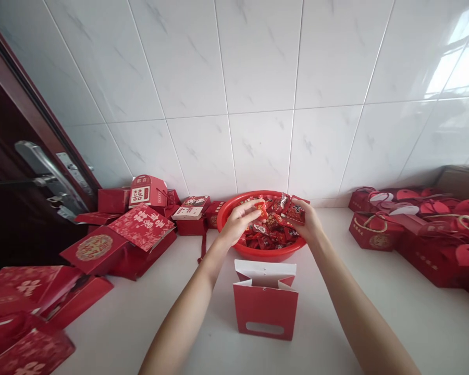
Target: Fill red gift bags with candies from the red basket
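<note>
A red plastic basket (271, 254) full of wrapped candies (272, 224) stands by the tiled wall. Over its left part, my left hand (244, 217) pinches a small red and orange candy (262, 209). At the right side of the basket my right hand (305, 221) grips a red packet (296, 211) with dark lettering. Between my forearms, in front of the basket, a red paper box (266, 310) stands upright with its top open, its white inside showing and an oval window low on its front.
Red gift boxes (140, 229) lie piled on the left of the white table (324, 323), near a dark door with a metal handle (47, 166). More red boxes with cord handles (426, 234) stand on the right. Behind is a tiled wall (258, 78).
</note>
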### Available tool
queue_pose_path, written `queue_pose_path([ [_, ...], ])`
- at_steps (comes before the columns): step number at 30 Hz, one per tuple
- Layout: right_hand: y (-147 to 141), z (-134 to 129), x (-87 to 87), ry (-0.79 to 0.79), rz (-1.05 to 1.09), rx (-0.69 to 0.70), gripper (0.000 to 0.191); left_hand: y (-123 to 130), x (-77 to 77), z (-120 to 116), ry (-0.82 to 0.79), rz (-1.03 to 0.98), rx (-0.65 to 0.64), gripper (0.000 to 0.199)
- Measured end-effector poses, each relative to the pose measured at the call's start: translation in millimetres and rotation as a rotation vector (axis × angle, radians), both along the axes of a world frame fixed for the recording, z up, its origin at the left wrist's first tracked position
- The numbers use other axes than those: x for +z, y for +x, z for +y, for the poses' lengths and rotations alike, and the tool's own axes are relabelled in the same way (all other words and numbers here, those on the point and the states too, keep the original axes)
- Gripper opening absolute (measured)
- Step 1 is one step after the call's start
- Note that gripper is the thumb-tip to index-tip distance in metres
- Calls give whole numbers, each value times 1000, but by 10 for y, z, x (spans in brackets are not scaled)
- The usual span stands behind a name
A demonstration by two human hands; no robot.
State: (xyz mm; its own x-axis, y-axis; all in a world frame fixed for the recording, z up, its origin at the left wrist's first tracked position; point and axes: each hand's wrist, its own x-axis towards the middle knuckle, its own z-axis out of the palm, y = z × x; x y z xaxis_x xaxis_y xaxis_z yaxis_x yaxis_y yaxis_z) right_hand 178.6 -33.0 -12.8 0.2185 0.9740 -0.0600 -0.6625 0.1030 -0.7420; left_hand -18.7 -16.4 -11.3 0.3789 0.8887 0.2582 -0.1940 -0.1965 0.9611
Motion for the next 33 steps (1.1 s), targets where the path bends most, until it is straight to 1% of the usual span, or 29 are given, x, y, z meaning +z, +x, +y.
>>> queue_pose_path([
  [3,49,-79,53,10,15,74,9,-114,126,-178,41,25,-20,53],
  [5,74,-175,124,47,-15,134,12,-183,227,-281,90,68,-9,50],
  [8,68,-384,284,125,-104,217,16,-257,353,-404,178,144,8,41],
  [10,27,-542,398,170,-190,278,17,-288,411,-470,242,207,2,39],
  [12,-32,-682,489,188,-259,307,17,-312,455,-530,314,282,-4,37],
  [14,-94,-788,543,188,-295,306,17,-333,491,-591,398,357,12,34],
  [17,-158,-887,576,196,-342,311,19,-354,541,-686,498,437,56,29],
  [21,-191,-987,635,236,-409,319,19,-359,592,-792,580,485,74,24],
  [25,-206,-1092,724,236,-434,276,18,-346,615,-856,652,512,82,24],
  [28,-195,-1161,773,242,-468,251,16,-355,642,-911,686,496,72,23],
  [30,-156,-1207,804,271,-498,231,15,-395,686,-962,701,494,58,19],
  [32,-90,-1259,842,304,-533,199,16,-465,747,-1015,719,530,12,10],
  [33,-51,-1288,864,317,-554,189,16,-504,778,-1038,723,568,-33,7],
])
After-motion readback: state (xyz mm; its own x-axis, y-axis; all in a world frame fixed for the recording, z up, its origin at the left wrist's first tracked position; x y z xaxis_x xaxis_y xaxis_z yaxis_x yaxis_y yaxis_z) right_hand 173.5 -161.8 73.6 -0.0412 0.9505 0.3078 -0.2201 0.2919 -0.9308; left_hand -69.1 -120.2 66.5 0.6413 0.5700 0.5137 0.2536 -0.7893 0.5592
